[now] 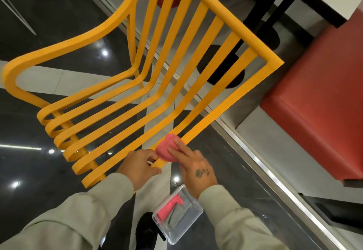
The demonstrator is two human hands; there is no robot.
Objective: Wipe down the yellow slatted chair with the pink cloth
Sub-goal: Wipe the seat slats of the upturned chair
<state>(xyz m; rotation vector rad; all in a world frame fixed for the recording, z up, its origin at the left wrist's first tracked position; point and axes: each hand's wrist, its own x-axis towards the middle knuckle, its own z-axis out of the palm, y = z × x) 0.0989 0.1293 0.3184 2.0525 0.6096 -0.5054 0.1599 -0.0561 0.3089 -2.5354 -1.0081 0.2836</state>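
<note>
your left hand (pixel 139 164) grips an edge slat of the yellow chair (pixel 235 23); your right hand (pixel 195 169) presses the pink cloth (pixel 166 148) flat there. most slats probably remain.

A single head-worn view looks steeply down, close over the chair (pixel 149 84) and floor (pixel 39 14).

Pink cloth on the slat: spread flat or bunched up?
Bunched up. The pink cloth shows as a thick wad pressed on the outermost slat of the yellow chair by the flat right hand.
</note>
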